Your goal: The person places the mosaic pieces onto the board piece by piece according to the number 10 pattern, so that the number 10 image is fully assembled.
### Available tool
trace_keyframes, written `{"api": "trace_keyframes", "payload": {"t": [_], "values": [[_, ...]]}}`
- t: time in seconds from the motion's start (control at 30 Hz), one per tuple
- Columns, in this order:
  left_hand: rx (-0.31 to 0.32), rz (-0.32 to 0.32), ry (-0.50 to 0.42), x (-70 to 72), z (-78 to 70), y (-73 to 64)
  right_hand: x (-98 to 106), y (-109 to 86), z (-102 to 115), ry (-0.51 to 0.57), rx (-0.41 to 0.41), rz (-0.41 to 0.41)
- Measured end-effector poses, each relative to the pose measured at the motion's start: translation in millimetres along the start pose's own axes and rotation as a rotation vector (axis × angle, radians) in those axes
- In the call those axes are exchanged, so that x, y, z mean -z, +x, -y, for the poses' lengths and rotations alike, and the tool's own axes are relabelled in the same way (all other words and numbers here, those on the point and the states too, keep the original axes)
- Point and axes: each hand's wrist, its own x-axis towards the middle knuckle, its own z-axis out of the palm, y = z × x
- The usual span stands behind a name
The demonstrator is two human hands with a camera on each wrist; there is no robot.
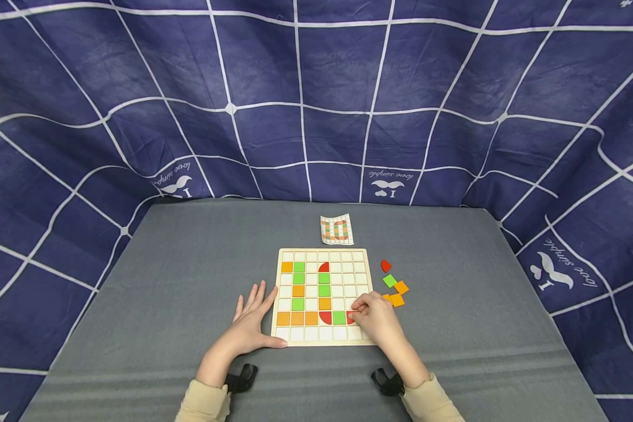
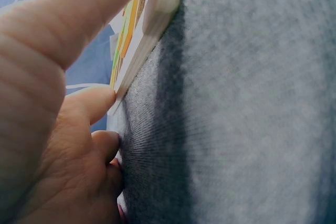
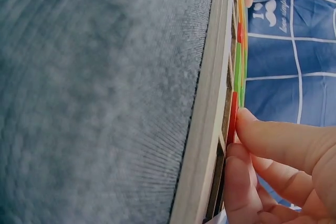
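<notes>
A square grid board lies on the grey table, with orange and green square tiles and red quarter-round tiles in some cells. My right hand is at its lower right. Thumb and fingertips pinch a red quarter-round tile beside a green tile in the second row from the bottom. In the right wrist view, this red tile sits at the board's surface between thumb and finger. My left hand spreads along the left side, its thumb on the lower-left corner and its index fingertip at the left edge.
A small printed pattern card lies behind the board. To the right are a loose red quarter-round tile, a green tile and several orange tiles. A blue curtain with white lines surrounds the table's back and sides.
</notes>
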Motion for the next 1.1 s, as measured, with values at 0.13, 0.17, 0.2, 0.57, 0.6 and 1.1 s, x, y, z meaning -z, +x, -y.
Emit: {"api": "trace_keyframes", "payload": {"t": [0.13, 0.17, 0.2, 0.57, 0.6, 1.1], "values": [[0.001, 0.001, -0.004, 0.5, 0.3, -0.1, 0, 0.4, 0, 0.012, -0.014, 0.006], [0.002, 0.002, -0.005, 0.6, 0.1, -0.3, 1, 0.6, 0, 0.019, -0.019, 0.005], [0.002, 0.001, -0.005, 0.7, 0.0, -0.4, 2, 1.1, -1, 0.03, -0.023, 0.002], [-0.001, -0.002, -0.009, 1.2, -1.3, -1.2, 45, 19.6, -37, 0.068, -0.157, -0.194], [-0.001, -0.002, -0.009, 1.2, -1.3, -1.2, 48, 21.2, -41, 0.063, -0.168, -0.21], [0.002, -0.005, -0.002, 0.6, -2.2, -1.7, 54, 37.8, -70, 0.069, -0.272, -0.221]]}}
